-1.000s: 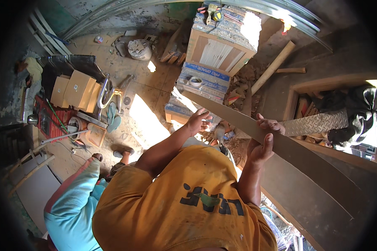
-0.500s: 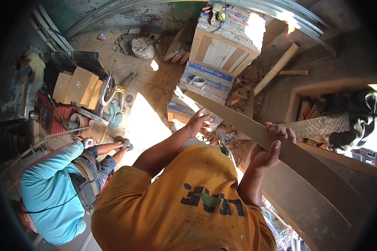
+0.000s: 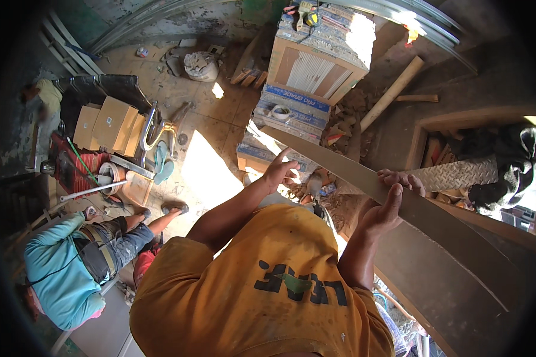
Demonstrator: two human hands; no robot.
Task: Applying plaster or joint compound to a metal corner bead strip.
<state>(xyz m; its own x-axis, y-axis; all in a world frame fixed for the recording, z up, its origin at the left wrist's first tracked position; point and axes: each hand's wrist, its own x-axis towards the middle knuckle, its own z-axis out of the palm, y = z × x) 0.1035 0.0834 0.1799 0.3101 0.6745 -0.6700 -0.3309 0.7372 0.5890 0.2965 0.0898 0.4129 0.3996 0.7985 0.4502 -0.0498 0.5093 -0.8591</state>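
Note:
A long, flat grey-brown board strip (image 3: 345, 165) runs slantwise from the stacked boxes toward the lower right. My right hand (image 3: 393, 202) grips it near the middle, thumb on one side and fingers over the far edge. Beside the strip's far left part is my left hand (image 3: 280, 172), its fingers apart and loosely bent. The index fingertip appears to touch the near edge, without wrapping round it. Below the strip on the right lies a wide brown panel surface (image 3: 411, 262).
Ahead stand stacked boxes (image 3: 315, 68) with a tape roll (image 3: 280, 112) and a brush (image 3: 304, 13). A co-worker in a turquoise top (image 3: 65, 273) bends at the left, near cartons (image 3: 116, 125). A pole (image 3: 393, 92) leans beyond the strip; a framed opening (image 3: 476, 119) is at right.
The co-worker has shifted lower left, with the feet further apart. My hands and the board strip stay almost in place, with only a slight shift of the right hand.

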